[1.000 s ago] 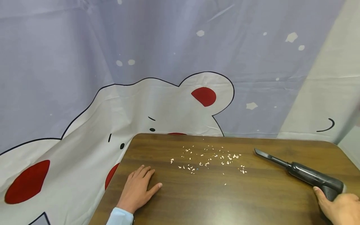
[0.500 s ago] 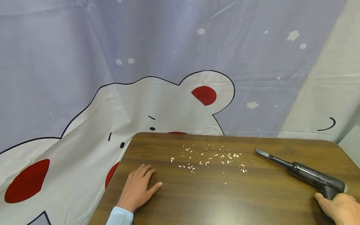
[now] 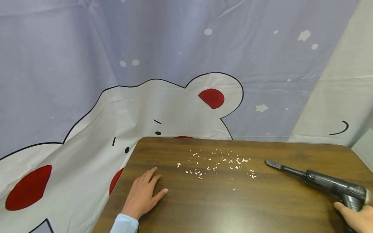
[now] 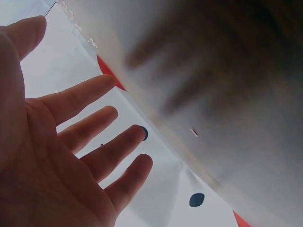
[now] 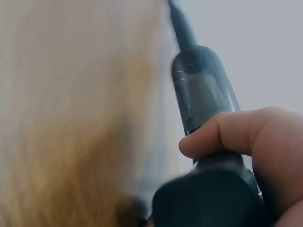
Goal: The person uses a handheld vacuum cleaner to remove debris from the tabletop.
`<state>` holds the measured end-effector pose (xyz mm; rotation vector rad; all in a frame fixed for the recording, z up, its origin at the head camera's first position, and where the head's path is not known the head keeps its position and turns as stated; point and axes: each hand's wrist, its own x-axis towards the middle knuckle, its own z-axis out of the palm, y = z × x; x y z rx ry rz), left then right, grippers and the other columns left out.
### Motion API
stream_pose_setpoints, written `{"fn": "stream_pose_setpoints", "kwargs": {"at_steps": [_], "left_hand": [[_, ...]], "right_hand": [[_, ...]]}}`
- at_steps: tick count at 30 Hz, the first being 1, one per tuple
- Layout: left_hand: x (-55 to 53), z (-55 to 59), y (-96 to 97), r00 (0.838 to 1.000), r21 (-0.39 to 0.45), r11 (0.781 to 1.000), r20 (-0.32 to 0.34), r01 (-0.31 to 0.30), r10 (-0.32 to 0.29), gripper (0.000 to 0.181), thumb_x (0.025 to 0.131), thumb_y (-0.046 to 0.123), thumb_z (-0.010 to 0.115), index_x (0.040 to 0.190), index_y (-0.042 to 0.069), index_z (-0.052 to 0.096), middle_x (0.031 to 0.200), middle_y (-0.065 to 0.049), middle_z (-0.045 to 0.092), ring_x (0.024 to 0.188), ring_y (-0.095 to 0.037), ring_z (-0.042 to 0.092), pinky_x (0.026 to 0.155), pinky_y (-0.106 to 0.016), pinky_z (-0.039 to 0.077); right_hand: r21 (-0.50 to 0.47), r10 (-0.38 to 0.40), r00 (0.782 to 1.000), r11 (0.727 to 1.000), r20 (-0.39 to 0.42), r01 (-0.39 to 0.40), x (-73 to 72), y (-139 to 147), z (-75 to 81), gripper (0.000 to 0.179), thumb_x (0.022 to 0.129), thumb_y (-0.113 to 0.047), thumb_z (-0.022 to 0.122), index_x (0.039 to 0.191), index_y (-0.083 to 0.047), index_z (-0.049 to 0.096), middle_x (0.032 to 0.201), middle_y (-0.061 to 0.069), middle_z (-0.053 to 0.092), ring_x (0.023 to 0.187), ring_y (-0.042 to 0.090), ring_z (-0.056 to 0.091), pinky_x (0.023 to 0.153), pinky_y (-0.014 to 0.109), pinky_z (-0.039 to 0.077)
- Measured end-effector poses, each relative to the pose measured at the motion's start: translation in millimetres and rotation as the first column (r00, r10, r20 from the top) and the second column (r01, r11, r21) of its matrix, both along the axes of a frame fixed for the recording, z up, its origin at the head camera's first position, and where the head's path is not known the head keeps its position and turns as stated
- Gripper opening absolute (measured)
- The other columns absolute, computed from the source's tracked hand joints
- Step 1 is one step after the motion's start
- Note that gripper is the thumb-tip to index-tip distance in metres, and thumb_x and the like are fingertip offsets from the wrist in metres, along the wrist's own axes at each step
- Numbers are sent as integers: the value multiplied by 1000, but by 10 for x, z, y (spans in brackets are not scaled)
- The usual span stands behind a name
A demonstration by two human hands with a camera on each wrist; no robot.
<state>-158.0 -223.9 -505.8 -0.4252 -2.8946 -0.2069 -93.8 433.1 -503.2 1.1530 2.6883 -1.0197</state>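
My right hand point(image 3: 356, 217) grips the handle of a black handheld vacuum cleaner point(image 3: 335, 187) at the right side of the wooden table. Its narrow crevice nozzle point(image 3: 275, 165) points left, toward scattered white crumbs point(image 3: 215, 164). In the right wrist view the thumb and fingers wrap the vacuum point(image 5: 203, 90) below its clear dust cup. Over the table's left part my left hand point(image 3: 143, 196) lies palm down with fingers spread, holding nothing. The left wrist view shows that hand's palm point(image 4: 57, 151) and straight, parted fingers.
The brown wooden table point(image 3: 186, 207) has rounded far corners. Behind it hangs a printed curtain point(image 3: 163, 38) with a white bear, reaching the table's far and left edges. A tiny blue speck point(image 3: 205, 173) lies among the crumbs.
My right hand has moved slightly right and down with the vacuum, and the nozzle tip has dropped a little. The left hand's fingers have shifted slightly. The crumbs lie as before.
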Motion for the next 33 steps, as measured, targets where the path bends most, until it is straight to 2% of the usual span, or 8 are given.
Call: {"fn": "stream_pose_setpoints", "kwargs": {"at_steps": [5, 10, 13, 20, 23, 26, 30, 33], "left_hand": [[6, 6, 4, 1000, 5, 1000, -5, 1, -1, 69, 87, 66, 54, 130, 13, 62, 151, -6, 36, 133, -29, 38, 102, -56, 36], [9, 9, 5, 1000, 11, 1000, -5, -2, 2, 68, 87, 65, 55, 130, 13, 62, 152, -6, 35, 131, -29, 40, 101, -56, 37], [9, 6, 4, 1000, 11, 1000, -3, -4, 4, 67, 87, 65, 56, 130, 14, 62, 152, -6, 35, 130, -29, 41, 101, -56, 38], [18, -1, 6, 1000, 17, 1000, -9, 3, -3, 66, 87, 64, 57, 130, 14, 62, 152, -6, 33, 129, -29, 41, 100, -56, 39], [21, 0, 11, 1000, 14, 1000, -8, 7, -7, 67, 87, 65, 56, 130, 13, 62, 152, -6, 33, 130, -29, 41, 100, -56, 38], [22, 2, 22, 1000, 14, 1000, -1, 11, -11, 68, 87, 65, 55, 130, 13, 62, 152, -6, 33, 130, -30, 41, 100, -56, 38], [18, -4, 45, 1000, 13, 1000, 9, 22, -22, 67, 87, 64, 56, 130, 14, 62, 152, -6, 34, 130, -31, 41, 101, -56, 38], [11, -13, 73, 999, 8, 999, 10, 37, -37, 66, 87, 64, 56, 130, 14, 62, 150, -6, 36, 130, -30, 41, 102, -55, 38]], "right_hand": [[-357, -122, 927, 934, -354, -13, -29, -4, -60, 11, 86, -3, 55, 80, 5, 52, 52, 8, 58, 42, 21, 58, 41, 30, 53], [-550, -113, 777, 768, -619, -327, -12, -2, -84, 28, 90, 9, 55, 73, -14, 59, 51, 1, 56, 39, 16, 56, 35, 31, 50], [-516, -40, 714, 720, -699, -464, -6, -22, -58, 31, 93, 8, 53, 82, -18, 66, 56, 2, 57, 42, 17, 56, 36, 31, 50], [-97, 317, 643, 847, -697, -523, 38, -209, 84, 29, 91, 2, 63, 112, -17, 66, 85, -8, 72, 66, 17, 69, 56, 21, 56], [113, 491, 594, 822, -637, -558, 39, -334, 171, 44, 89, 0, 65, 132, -7, 55, 99, -12, 71, 77, 17, 70, 64, 17, 55], [125, 545, 569, 781, -615, -612, 33, -447, 247, 52, 87, 1, 68, 136, -4, 50, 101, -5, 72, 79, 22, 70, 65, 24, 57], [81, 525, 572, 777, -630, -624, 52, -585, 296, 47, 83, 5, 70, 127, -1, 54, 92, 6, 72, 72, 25, 69, 60, 32, 58], [111, 517, 615, 811, -596, -574, 87, -688, 315, 38, 81, 2, 74, 116, 4, 60, 85, 4, 72, 67, 20, 68, 57, 28, 56]]}}
